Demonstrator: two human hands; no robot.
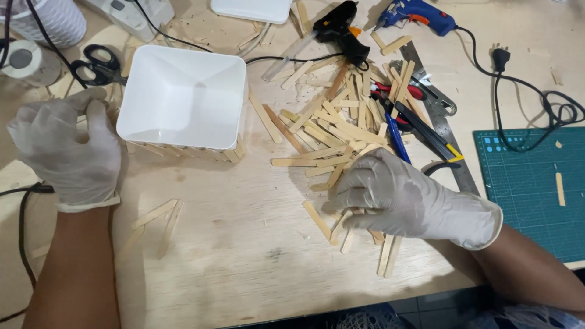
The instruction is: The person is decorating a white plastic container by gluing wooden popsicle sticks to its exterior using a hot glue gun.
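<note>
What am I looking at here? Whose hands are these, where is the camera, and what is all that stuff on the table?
This is one picture from a camera worn on a person's head, looking down at their own two gloved hands over a wooden table. The left hand is curled loosely beside a white square container ringed at its base with flat wooden sticks; whether it holds anything cannot be seen. The right hand presses into a pile of loose wooden sticks, fingers on a few. Around them lie two glue guns, one black and one blue, scissors, a metal ruler and a green cutting mat.
</note>
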